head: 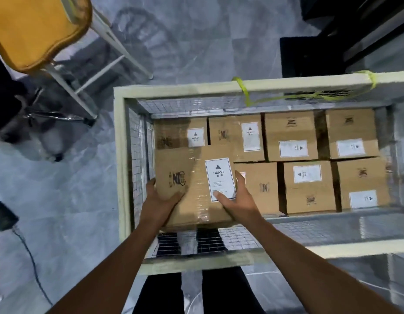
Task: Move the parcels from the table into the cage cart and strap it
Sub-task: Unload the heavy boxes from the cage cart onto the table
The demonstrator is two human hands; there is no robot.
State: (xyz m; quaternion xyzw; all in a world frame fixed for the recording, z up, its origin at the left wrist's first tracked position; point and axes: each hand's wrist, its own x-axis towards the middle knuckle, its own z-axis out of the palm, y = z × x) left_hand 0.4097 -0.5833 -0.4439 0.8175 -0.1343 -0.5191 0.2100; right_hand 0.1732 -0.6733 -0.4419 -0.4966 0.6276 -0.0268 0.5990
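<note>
Cardboard parcel (185, 168), labelled HEAVY and probably tape-slick, is gripped at its near corners by the left hand (161, 200) and right hand (237, 200) over the cage cart (119, 155), near-left corner; support underneath is advised.

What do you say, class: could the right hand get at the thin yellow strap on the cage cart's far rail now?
Probably not yet: the right hand and left hand both grip the brown cardboard parcel labelled HEAVY. Nothing else seems to block the yellow strap on the cage cart.
</note>
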